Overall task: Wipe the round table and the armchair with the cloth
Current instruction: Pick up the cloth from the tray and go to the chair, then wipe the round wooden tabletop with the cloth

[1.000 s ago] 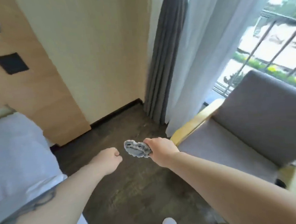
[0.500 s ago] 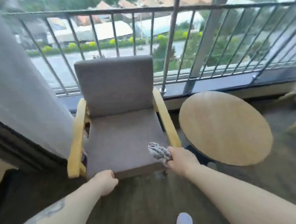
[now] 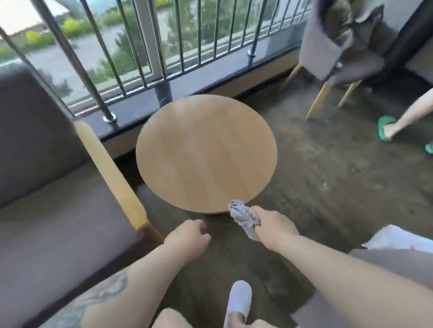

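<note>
Since half a second ago the view has swung right, so the round light-wood table now sits centred. The right hand grips a crumpled grey cloth, which pokes up just at the table's near edge. The left hand is loosely curled, holding nothing, above the dark floor. The grey armchair with yellow wooden arms stands just left of the table. A metal railing runs behind both.
</note>
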Demonstrator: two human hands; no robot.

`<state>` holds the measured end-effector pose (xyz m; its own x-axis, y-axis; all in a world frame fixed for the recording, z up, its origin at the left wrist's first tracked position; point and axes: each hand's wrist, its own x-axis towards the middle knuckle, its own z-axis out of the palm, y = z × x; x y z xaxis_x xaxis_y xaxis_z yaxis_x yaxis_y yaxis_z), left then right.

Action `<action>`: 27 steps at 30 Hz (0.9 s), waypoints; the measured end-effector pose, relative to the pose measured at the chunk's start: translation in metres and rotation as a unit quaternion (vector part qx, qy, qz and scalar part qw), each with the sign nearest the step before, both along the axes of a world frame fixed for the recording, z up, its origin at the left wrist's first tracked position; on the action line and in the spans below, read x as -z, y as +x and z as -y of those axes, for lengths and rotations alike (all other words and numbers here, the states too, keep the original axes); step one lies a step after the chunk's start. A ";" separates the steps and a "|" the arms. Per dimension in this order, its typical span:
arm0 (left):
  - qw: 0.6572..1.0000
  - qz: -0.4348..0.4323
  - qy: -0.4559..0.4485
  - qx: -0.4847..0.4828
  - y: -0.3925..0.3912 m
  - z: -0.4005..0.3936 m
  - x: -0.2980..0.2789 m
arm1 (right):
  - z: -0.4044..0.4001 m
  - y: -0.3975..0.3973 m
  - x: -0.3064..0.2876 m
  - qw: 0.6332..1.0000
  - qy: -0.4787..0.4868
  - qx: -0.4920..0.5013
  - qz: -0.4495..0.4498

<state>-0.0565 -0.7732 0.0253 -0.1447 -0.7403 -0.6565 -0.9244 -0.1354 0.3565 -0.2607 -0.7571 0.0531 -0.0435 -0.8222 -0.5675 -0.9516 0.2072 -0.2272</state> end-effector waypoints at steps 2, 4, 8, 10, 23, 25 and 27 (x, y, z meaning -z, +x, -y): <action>1.000 -0.002 0.003 0.011 -0.023 0.007 0.013 | 0.011 -0.013 0.017 0.999 0.017 0.033 0.004; 1.000 0.004 0.015 0.017 -0.030 0.022 0.029 | 0.028 -0.018 0.034 0.997 0.030 0.074 0.007; 0.999 0.019 0.027 0.001 -0.032 0.059 0.072 | 0.072 -0.022 0.062 0.985 -0.009 0.174 -0.016; 0.999 0.029 0.030 0.007 -0.039 0.079 0.093 | 0.089 -0.024 0.080 0.978 -0.049 0.200 -0.010; 0.997 0.004 -0.083 0.007 -0.080 0.053 0.205 | 0.082 -0.035 0.262 0.987 -0.106 -0.107 -0.053; 0.995 -0.013 -0.098 -0.029 -0.087 0.052 0.211 | 0.090 -0.014 0.261 0.993 -0.108 -0.036 -0.044; 0.992 -0.016 -0.116 -0.053 -0.090 0.055 0.215 | 0.081 -0.002 0.263 0.986 -0.137 -0.093 -0.016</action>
